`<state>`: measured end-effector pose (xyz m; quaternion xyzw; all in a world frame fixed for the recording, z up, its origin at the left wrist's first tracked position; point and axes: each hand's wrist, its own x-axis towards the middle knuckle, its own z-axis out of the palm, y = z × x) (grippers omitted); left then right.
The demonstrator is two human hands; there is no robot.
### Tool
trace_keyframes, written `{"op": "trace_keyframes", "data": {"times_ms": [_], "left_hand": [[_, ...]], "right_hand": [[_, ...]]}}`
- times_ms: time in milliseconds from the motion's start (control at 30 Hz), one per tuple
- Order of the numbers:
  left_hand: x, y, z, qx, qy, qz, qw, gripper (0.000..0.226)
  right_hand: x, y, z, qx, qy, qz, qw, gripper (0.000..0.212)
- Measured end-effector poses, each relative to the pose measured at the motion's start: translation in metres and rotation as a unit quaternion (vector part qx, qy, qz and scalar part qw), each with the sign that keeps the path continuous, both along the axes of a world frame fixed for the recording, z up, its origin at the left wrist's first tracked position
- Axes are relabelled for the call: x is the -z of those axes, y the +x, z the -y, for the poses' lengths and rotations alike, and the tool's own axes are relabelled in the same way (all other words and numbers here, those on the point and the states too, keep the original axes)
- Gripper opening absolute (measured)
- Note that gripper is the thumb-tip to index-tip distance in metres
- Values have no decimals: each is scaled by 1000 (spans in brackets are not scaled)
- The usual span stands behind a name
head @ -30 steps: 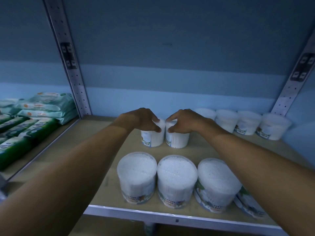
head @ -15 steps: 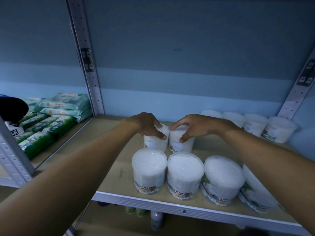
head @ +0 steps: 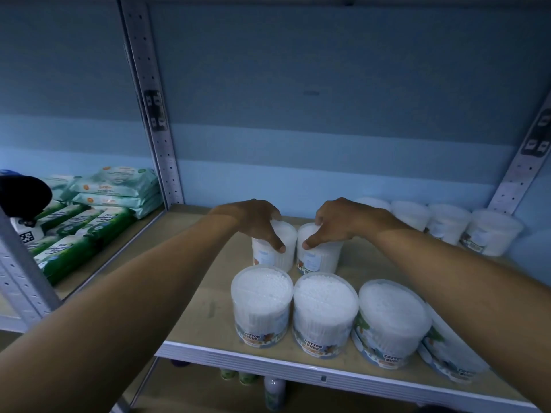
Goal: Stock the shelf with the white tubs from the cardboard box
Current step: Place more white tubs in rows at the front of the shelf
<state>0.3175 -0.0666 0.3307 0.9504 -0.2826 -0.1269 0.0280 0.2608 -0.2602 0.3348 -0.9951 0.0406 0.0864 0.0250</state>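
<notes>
Two white tubs of cotton buds stand side by side in the middle of the wooden shelf (head: 205, 281). My left hand (head: 253, 222) grips the top of the left tub (head: 275, 254). My right hand (head: 340, 223) grips the top of the right tub (head: 323, 259). In front of them a row of bigger-looking white tubs (head: 261, 305) lines the shelf's front edge. More white tubs (head: 489, 234) stand along the back wall at the right. The cardboard box is out of view.
Green and pale wipe packs (head: 89, 216) fill the neighbouring shelf bay at the left, behind a perforated metal upright (head: 155, 120). Another upright (head: 524, 162) stands at the right. Small bottles (head: 272, 389) show on the level below.
The view has pulled back and down. Both hands with their tubs have drawn nearer to the front row, and the thumbs now sit lower on the tubs' fronts.
</notes>
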Motion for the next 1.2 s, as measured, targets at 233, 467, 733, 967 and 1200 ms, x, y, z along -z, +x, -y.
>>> {"op": "trace_keyframes", "data": {"times_ms": [233,467,733,967,1200], "left_hand": [[1,3,3,-30,25,-6,999,86],[-3,-5,5,-52,38,0,998,87],[-16,-5,-3,-23,11,-15,1000,106],[-13,3,2,-14,3,-36,999,92],[-6,5,11,-28,15,0,999,71]], "right_hand": [[-1,-2,1,-25,21,-9,999,66],[-5,-4,8,-68,56,-47,995,75],[-20,-3,8,-30,30,-26,999,85],[-12,1,-4,-7,-2,-34,999,76],[-13,7,-1,-38,-15,-55,998,80]]}}
